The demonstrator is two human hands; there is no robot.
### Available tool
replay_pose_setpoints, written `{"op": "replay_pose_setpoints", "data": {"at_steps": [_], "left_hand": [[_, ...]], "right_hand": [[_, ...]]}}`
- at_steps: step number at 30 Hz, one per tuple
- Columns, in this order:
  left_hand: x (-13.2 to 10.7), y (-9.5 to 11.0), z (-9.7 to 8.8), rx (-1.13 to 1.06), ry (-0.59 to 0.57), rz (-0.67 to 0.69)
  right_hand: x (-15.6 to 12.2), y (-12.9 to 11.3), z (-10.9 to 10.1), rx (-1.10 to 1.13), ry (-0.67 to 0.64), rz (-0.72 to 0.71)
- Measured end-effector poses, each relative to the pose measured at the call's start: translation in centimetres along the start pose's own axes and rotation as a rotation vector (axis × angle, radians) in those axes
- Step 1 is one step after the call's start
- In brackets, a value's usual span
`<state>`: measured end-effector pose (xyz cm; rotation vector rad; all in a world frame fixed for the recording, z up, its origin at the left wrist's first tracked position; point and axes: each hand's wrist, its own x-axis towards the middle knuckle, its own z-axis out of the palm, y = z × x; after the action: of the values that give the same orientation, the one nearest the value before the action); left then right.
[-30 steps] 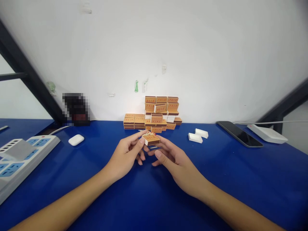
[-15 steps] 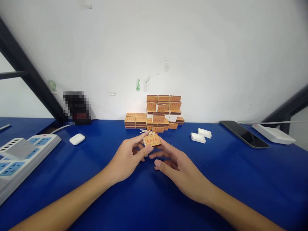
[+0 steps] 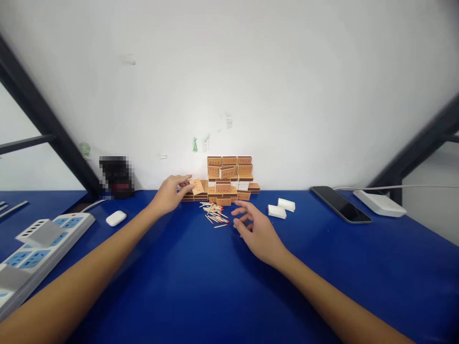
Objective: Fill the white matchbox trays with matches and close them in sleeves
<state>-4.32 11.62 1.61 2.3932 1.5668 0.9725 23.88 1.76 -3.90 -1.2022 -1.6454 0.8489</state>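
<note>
My left hand reaches far forward and pinches an orange matchbox at the left end of a stack of orange matchboxes piled against the white wall. A loose heap of red-tipped matches lies on the blue table just in front of the stack. My right hand hovers low beside the matches, to their right, fingers spread and curled, holding nothing.
Two white inner trays lie right of the matches. A dark phone and a white adapter sit at the far right. A white earbud case and a power strip lie at the left, and a dark object stands by the wall.
Both hands held one matchbox together in mid-table; now my left hand has carried it forward to the stack, my right hand has let go, and the matches lie uncovered.
</note>
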Motion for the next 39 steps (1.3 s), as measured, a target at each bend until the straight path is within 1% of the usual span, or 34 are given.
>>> {"op": "replay_pose_setpoints", "data": {"at_steps": [2,4,6,8,12,15,17,19,22,24,27,30,35,39], "left_hand": [[1.1,0.3,0.7,0.024,0.011,-0.012],[1.4,0.8,1.0,0.061,0.035,-0.026],[1.2,1.4,1.1,0.108,0.063,-0.035],[0.6,2.1,0.9,0.152,0.067,-0.027],[0.0,2.9,0.5,0.216,-0.022,0.055],[0.9,2.5,0.2,0.231,-0.123,0.098],[1.8,2.0,-0.2,0.225,-0.174,0.088],[2.5,1.6,-0.5,0.216,-0.189,0.060],[2.6,1.4,-0.7,0.175,-0.203,0.023],[2.2,1.5,-0.5,0.151,-0.195,0.009],[1.7,1.7,0.1,0.136,-0.149,0.011],[1.6,1.8,0.7,0.142,-0.105,0.058],[1.7,1.8,1.6,0.173,-0.074,0.149],[1.7,2.0,2.4,0.235,-0.026,0.129]], "right_hand": [[0.6,0.3,-0.6,-0.066,0.054,-0.044],[1.0,0.4,-1.2,-0.139,0.097,-0.107],[1.2,0.4,-1.7,-0.195,0.119,-0.163],[1.3,0.2,-2.0,-0.226,0.124,-0.190],[1.0,0.0,-2.0,-0.254,0.108,-0.202],[0.9,-0.1,-1.9,-0.274,0.081,-0.204],[1.0,-0.1,-2.0,-0.286,0.065,-0.205],[1.0,-0.2,-2.1,-0.293,0.059,-0.206],[1.2,-0.2,-2.3,-0.300,0.061,-0.208],[1.2,-0.2,-2.3,-0.302,0.056,-0.211],[1.1,-0.1,-2.2,-0.304,0.037,-0.212],[1.0,-0.2,-2.1,-0.305,0.019,-0.213],[0.8,-0.5,-2.0,-0.313,0.010,-0.227],[0.9,-0.5,-2.1,-0.323,0.015,-0.231]]}}
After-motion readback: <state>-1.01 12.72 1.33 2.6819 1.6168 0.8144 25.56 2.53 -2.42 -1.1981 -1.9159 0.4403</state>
